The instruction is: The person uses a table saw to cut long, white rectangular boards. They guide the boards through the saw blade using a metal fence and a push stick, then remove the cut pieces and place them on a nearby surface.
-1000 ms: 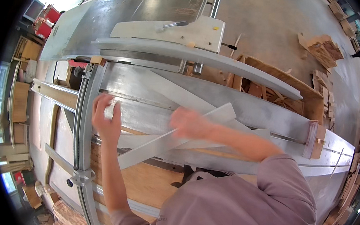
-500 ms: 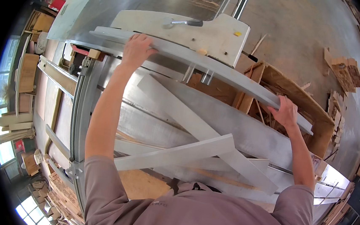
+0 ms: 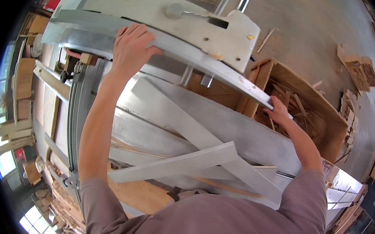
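left hand (image 3: 133, 47) half-curled over long grey rail (image 3: 243, 84), right hand (image 3: 279, 111) clasping its right end; white strips (image 3: 184, 160) bodyward of both grips. probably adjusting rail; next needs even two-handed push.

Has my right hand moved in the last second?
Yes: against the wooden bin, your right hand has moved rightward and farther out, from over the crossed pale boards to near the right end of the long grey bar.

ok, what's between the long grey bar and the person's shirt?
Mainly pale boards, some crossed, on a grey metal table, with a wooden panel near the shirt. Shows in the head view, below the bar.
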Demonstrator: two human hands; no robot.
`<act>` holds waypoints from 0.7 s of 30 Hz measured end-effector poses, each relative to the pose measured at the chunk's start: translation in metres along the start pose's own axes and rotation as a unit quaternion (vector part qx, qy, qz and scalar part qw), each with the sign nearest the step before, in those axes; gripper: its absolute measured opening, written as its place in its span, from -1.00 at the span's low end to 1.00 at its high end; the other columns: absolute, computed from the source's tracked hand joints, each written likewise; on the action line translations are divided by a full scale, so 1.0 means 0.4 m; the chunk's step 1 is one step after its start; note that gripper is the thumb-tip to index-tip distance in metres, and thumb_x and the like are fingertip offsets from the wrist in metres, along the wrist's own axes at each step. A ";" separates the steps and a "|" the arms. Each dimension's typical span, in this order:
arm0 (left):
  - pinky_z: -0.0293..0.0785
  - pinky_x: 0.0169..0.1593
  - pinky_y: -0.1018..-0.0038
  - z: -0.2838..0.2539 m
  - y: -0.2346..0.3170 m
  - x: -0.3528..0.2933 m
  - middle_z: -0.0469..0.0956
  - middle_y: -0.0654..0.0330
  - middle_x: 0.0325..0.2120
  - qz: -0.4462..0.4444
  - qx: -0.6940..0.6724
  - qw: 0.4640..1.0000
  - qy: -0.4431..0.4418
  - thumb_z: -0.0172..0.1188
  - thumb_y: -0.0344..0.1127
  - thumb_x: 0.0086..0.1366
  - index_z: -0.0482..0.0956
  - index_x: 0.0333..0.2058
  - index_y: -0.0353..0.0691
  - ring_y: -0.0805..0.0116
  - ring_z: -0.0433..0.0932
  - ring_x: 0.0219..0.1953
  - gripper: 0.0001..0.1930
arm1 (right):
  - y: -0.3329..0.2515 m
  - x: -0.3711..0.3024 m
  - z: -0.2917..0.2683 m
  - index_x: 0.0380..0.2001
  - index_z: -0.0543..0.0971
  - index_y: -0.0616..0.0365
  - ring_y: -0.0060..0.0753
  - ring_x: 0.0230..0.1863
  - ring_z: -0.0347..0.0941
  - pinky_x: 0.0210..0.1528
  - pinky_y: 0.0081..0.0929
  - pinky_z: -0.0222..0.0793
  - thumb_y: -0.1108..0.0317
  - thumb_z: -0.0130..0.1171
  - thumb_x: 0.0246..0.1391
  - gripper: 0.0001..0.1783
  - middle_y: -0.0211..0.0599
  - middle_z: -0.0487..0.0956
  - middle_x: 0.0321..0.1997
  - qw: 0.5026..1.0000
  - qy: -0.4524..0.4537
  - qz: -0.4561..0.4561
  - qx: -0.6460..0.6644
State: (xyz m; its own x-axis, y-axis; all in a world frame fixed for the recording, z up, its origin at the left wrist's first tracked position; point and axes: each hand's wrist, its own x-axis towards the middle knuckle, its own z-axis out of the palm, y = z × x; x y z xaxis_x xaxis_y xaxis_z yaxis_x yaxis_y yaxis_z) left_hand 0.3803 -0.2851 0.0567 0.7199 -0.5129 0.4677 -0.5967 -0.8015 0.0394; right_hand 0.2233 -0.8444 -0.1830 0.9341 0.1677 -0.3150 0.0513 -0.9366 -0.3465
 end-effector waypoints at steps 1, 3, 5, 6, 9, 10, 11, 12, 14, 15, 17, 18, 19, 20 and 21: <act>0.35 -0.03 0.25 -0.011 0.019 0.008 0.52 0.29 -0.38 -0.001 0.003 1.000 -0.002 0.57 -0.24 -0.17 0.60 -0.43 -0.17 0.20 0.51 -0.17 -0.66 | -0.019 0.014 -0.003 0.23 0.34 0.11 0.13 0.18 0.48 0.16 -0.05 0.45 0.09 0.39 0.12 -0.29 -0.01 0.54 0.16 0.999 -0.036 0.014 -0.001; 0.33 -0.02 0.26 -0.026 0.053 0.026 0.50 0.29 -0.39 -0.002 0.007 1.000 -0.005 0.57 -0.24 -0.18 0.60 -0.43 -0.16 0.22 0.51 -0.17 -0.65 | -0.009 0.040 0.013 0.24 0.31 0.06 0.17 0.16 0.49 0.14 -0.05 0.45 0.08 0.41 0.10 -0.27 0.02 0.56 0.12 0.997 -0.079 0.015 0.011; 0.33 -0.01 0.27 -0.034 0.089 0.046 0.50 0.30 -0.39 0.023 0.012 1.000 0.018 0.57 -0.25 -0.20 0.60 -0.43 -0.15 0.23 0.50 -0.17 -0.65 | -0.010 0.065 0.027 0.25 0.29 0.10 0.19 0.14 0.50 0.13 -0.03 0.46 0.08 0.40 0.09 -0.24 0.08 0.56 0.11 0.994 -0.111 0.013 -0.013; 0.33 -0.01 0.28 -0.041 0.106 0.053 0.50 0.30 -0.39 0.034 0.012 0.999 0.023 0.57 -0.24 -0.20 0.59 -0.43 -0.14 0.23 0.50 -0.17 -0.64 | -0.011 0.074 0.037 0.25 0.27 0.12 0.20 0.14 0.51 0.12 -0.02 0.47 0.08 0.40 0.09 -0.22 0.11 0.57 0.11 0.991 -0.128 0.011 -0.024; 0.34 0.03 0.28 -0.066 0.125 0.071 0.52 0.30 -0.35 0.058 0.029 0.998 0.004 0.54 -0.26 -0.17 0.58 -0.44 -0.14 0.23 0.52 -0.13 -0.67 | 0.000 0.104 0.077 0.26 0.25 0.21 0.21 0.12 0.54 0.11 -0.01 0.49 0.07 0.41 0.05 -0.16 0.18 0.58 0.07 0.978 -0.174 0.061 -0.102; 0.35 0.04 0.28 -0.087 0.121 0.080 0.53 0.29 -0.34 0.066 0.040 0.997 -0.008 0.53 -0.27 -0.16 0.58 -0.44 -0.14 0.23 0.52 -0.12 -0.69 | 0.004 0.112 0.078 0.21 0.27 0.27 0.22 0.09 0.56 0.11 -0.01 0.52 0.06 0.41 0.01 -0.16 0.20 0.61 0.03 0.975 -0.179 0.044 -0.125; 0.35 0.06 0.28 -0.107 0.117 0.091 0.54 0.28 -0.33 0.075 0.051 0.996 -0.020 0.52 -0.29 -0.14 0.57 -0.44 -0.14 0.23 0.53 -0.11 -0.70 | 0.007 0.121 0.079 0.20 0.27 0.27 0.22 0.08 0.57 0.10 -0.01 0.52 0.07 0.42 0.00 -0.17 0.20 0.61 0.02 0.973 -0.183 0.061 -0.124; 0.36 0.06 0.27 -0.121 0.101 0.091 0.54 0.27 -0.33 0.063 0.066 0.996 -0.024 0.50 -0.32 -0.12 0.59 -0.43 -0.15 0.22 0.53 -0.11 -0.72 | -0.006 0.119 0.075 0.19 0.28 0.27 0.22 0.08 0.57 0.10 -0.01 0.53 0.08 0.43 -0.01 -0.18 0.20 0.61 0.01 0.971 -0.189 0.080 -0.123; 0.39 0.06 0.25 -0.154 0.044 0.095 0.55 0.24 -0.34 0.047 0.093 0.994 -0.031 0.47 -0.37 -0.08 0.61 -0.42 -0.18 0.20 0.54 -0.10 -0.77 | 0.002 0.100 0.081 0.13 0.30 0.26 0.23 0.07 0.57 0.09 0.01 0.54 0.17 0.43 -0.04 -0.24 0.24 0.62 -0.03 0.972 -0.177 0.117 -0.102; 0.40 0.05 0.24 -0.164 0.031 0.088 0.55 0.23 -0.35 0.037 0.085 0.995 -0.040 0.46 -0.38 -0.08 0.62 -0.41 -0.19 0.19 0.54 -0.11 -0.77 | -0.006 0.093 0.075 0.13 0.31 0.28 0.22 0.08 0.57 0.10 0.01 0.54 0.19 0.40 0.00 -0.28 0.25 0.61 -0.01 0.973 -0.175 0.110 -0.105; 0.42 0.04 0.21 -0.175 0.008 0.083 0.56 0.21 -0.36 0.020 0.066 0.996 -0.059 0.44 -0.42 -0.07 0.64 -0.40 -0.22 0.16 0.54 -0.12 -0.79 | -0.015 0.089 0.056 0.13 0.33 0.31 0.21 0.10 0.58 0.13 0.01 0.53 0.23 0.34 0.09 -0.36 0.26 0.61 0.03 0.974 -0.169 0.100 -0.110; 0.42 0.03 0.21 -0.173 0.003 0.073 0.55 0.20 -0.37 0.007 0.056 0.997 -0.057 0.44 -0.42 -0.06 0.64 -0.40 -0.23 0.16 0.54 -0.13 -0.79 | -0.014 0.088 0.044 0.15 0.32 0.36 0.21 0.09 0.58 0.11 0.02 0.53 0.25 0.34 0.08 -0.33 0.26 0.62 0.02 0.973 -0.177 0.105 -0.110; 0.42 0.02 0.21 -0.171 -0.001 0.075 0.55 0.20 -0.38 -0.002 0.049 0.997 -0.053 0.43 -0.42 -0.06 0.64 -0.40 -0.24 0.15 0.54 -0.13 -0.80 | 0.007 0.092 0.047 0.17 0.30 0.36 0.20 0.08 0.58 0.10 0.02 0.54 0.27 0.35 0.06 -0.30 0.26 0.62 0.02 0.972 -0.179 0.097 -0.115; 0.43 0.02 0.21 -0.171 -0.005 0.078 0.55 0.19 -0.39 -0.010 0.041 0.998 -0.050 0.42 -0.42 -0.05 0.65 -0.39 -0.25 0.15 0.54 -0.14 -0.80 | 0.025 0.096 0.052 0.19 0.28 0.37 0.20 0.08 0.59 0.10 0.01 0.54 0.29 0.37 0.03 -0.26 0.26 0.62 0.01 0.972 -0.182 0.089 -0.121; 0.43 0.01 0.21 -0.168 -0.008 0.078 0.55 0.19 -0.38 -0.006 0.037 0.998 -0.052 0.42 -0.42 -0.05 0.64 -0.39 -0.26 0.14 0.53 -0.14 -0.80 | 0.043 0.096 0.062 0.20 0.26 0.38 0.19 0.08 0.59 0.09 0.01 0.54 0.30 0.39 0.01 -0.23 0.26 0.62 0.00 0.971 -0.188 0.080 -0.127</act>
State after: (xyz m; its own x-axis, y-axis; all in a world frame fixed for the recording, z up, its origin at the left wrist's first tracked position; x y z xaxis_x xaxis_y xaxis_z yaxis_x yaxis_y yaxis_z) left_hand 0.3807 -0.2779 0.1306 0.7617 -0.5295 0.3735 -0.5632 -0.8260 -0.0226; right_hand 0.2514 -0.8466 -0.2231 0.7448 0.0687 -0.6637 0.0452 -0.9976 -0.0525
